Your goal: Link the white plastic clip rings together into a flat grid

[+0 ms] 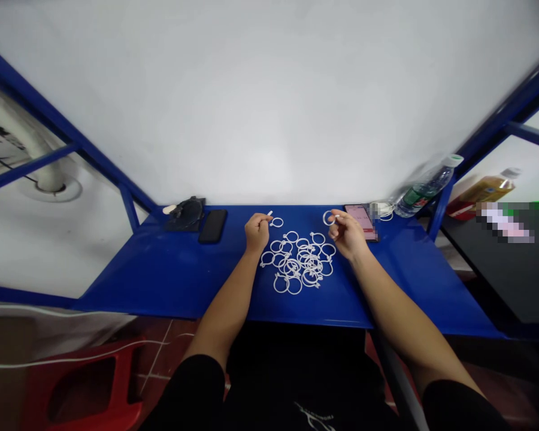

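Observation:
A heap of several white plastic rings (299, 261) lies on the blue table (170, 275) in front of me. My left hand (256, 231) rests at the heap's left edge, fingers pinched on a single white ring (276, 222). My right hand (347, 233) hovers at the heap's right edge, fingers closed on another white ring (328, 218). Both forearms reach in from the bottom of the view.
A black phone (212, 225) and a dark pouch (186, 214) lie at the back left. A phone with a lit screen (362, 220), a coil of white cable (383, 210) and a plastic bottle (426, 187) sit at the back right. A red stool (85, 389) stands lower left.

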A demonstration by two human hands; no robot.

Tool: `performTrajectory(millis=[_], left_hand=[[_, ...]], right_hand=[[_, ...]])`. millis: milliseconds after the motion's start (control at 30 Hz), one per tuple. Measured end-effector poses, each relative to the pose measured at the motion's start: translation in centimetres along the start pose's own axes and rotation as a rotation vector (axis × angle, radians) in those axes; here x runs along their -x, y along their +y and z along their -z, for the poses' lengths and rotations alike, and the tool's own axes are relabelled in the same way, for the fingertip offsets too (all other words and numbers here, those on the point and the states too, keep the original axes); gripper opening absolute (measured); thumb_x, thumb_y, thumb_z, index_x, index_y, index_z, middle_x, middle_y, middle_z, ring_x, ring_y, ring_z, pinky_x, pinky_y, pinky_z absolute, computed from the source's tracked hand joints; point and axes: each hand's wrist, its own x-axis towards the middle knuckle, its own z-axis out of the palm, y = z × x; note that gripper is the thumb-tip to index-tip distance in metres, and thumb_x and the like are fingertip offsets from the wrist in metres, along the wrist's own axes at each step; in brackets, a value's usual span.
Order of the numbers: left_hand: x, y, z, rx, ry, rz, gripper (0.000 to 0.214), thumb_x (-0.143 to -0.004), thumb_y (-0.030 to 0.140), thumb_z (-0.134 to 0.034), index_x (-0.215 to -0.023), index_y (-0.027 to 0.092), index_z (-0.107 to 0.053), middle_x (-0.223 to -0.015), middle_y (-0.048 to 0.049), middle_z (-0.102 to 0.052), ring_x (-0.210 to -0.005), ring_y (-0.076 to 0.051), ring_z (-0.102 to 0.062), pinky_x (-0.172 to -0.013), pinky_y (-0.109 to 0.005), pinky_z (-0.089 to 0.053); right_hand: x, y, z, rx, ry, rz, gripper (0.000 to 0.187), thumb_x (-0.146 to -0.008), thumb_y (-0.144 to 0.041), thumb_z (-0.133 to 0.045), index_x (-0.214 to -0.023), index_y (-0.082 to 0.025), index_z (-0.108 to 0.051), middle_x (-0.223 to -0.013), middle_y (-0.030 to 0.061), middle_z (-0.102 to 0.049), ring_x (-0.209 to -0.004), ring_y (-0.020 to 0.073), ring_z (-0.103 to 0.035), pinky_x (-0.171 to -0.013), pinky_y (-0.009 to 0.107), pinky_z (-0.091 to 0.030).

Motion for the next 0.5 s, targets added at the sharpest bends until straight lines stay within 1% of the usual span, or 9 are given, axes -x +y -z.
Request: performTrajectory(millis=[67,100,200,267,333,433,500], left_hand=[[0.1,0.3,0.0,0.0,-0.018,-0.022,0.031,-0.082,0.009,-0.044,-0.073,0.021,-0.071,-0.082,-0.0033,-0.073,-0.084,-0.019,-0.071,-0.084,-0.033,-0.058],[0.2,0.4,0.0,0.017,-0.03,-0.033,0.03,-0.083,0.01,-0.045,-0.075,0.021,-0.071,-0.082,-0.0032,-0.074,-0.084,-0.019,-0.072,-0.084,-0.033,-0.059],[0.8,0.8,0.1,0.115,-0.065,-0.024,0.023,-0.088,0.016,-0.049,-0.089,0.021,-0.071,-0.081,-0.0025,-0.076,-0.077,-0.018,-0.073,-0.078,-0.032,-0.059],[1.1,1.0,0.1,0.179,-0.108,0.01,0.021,-0.092,0.021,-0.05,-0.099,0.021,-0.07,-0.076,-0.0013,-0.075,-0.068,-0.017,-0.072,-0.072,-0.03,-0.058],[1.4,1.1,0.0,0.21,-0.165,0.036,0.019,-0.094,0.026,-0.052,-0.104,0.021,-0.068,-0.071,0.0001,-0.075,-0.06,-0.016,-0.07,-0.065,-0.028,-0.056],[1.7,0.8,-0.3,0.203,-0.202,0.031,0.014,-0.091,0.032,-0.063,-0.098,0.021,-0.067,-0.065,0.0014,-0.072,-0.054,-0.014,-0.067,-0.058,-0.025,-0.052],[1.7,0.6,-0.5,0.189,-0.192,0.002,0.014,-0.088,0.035,-0.068,-0.092,0.021,-0.068,-0.063,0.0014,-0.07,-0.053,-0.013,-0.065,-0.056,-0.024,-0.05]], right_hand=[[0.0,0.0,0.0,0.004,-0.014,0.01,0.023,-0.077,-0.031,-0.072,-0.099,-0.025,-0.067,-0.084,-0.0018,-0.07,-0.048,0.0084,-0.046,-0.044,0.024,-0.044],[0.0,0.0,0.1,0.011,-0.02,0.013,0.023,-0.077,-0.031,-0.072,-0.099,-0.025,-0.067,-0.085,-0.0016,-0.07,-0.048,0.0085,-0.047,-0.044,0.024,-0.044],[-0.1,0.2,0.2,0.041,-0.018,0.028,0.02,-0.078,-0.03,-0.07,-0.097,-0.025,-0.066,-0.083,-0.0013,-0.069,-0.048,0.009,-0.046,-0.044,0.025,-0.043],[-0.3,0.4,0.4,0.051,-0.009,0.043,0.016,-0.076,-0.028,-0.067,-0.092,-0.024,-0.066,-0.079,-0.0011,-0.068,-0.048,0.0096,-0.046,-0.044,0.025,-0.043],[-0.5,0.7,0.7,0.05,0.005,0.055,0.012,-0.073,-0.025,-0.063,-0.085,-0.024,-0.064,-0.076,-0.0008,-0.067,-0.048,0.0102,-0.046,-0.045,0.025,-0.043],[-0.8,1.0,1.0,0.057,0.015,0.082,0.006,-0.07,-0.022,-0.06,-0.075,-0.024,-0.058,-0.07,-0.0012,-0.063,-0.048,0.0105,-0.047,-0.046,0.025,-0.043],[-0.8,1.2,1.0,0.071,0.023,0.117,0.009,-0.068,-0.02,-0.06,-0.071,-0.024,-0.052,-0.066,-0.0029,-0.059,-0.046,0.0102,-0.045,-0.045,0.025,-0.041]])
